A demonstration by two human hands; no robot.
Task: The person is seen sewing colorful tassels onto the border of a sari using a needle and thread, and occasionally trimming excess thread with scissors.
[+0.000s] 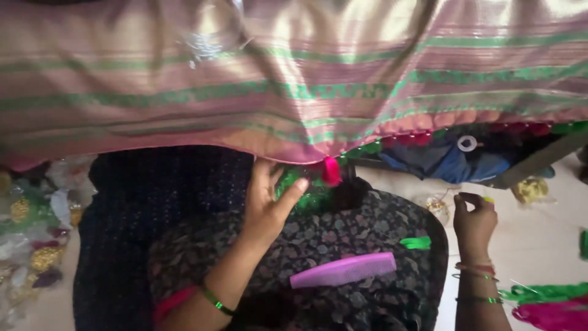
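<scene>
A pink and green striped shiny cloth (288, 79) hangs across the top of the view, with red and green tassels along its lower edge. My left hand (267, 202) reaches up to the edge, fingers apart, touching it beside a red tassel (331, 171) and a bunch of green thread (309, 196). My right hand (473, 222) is raised to the right, thumb and fingers pinched together on a thin thread that is hard to see. A pink comb (343, 270) and a small green thread bundle (416, 243) lie on my lap, covered by dark floral fabric (343, 233).
Bags of gold and coloured beads (30, 233) lie on the floor at left. Green thread (542, 293) and pink thread (551, 315) lie at lower right. Blue cloth (447, 160) and a white ring (467, 143) sit under the hanging cloth. A dark cloth (147, 202) lies to my left.
</scene>
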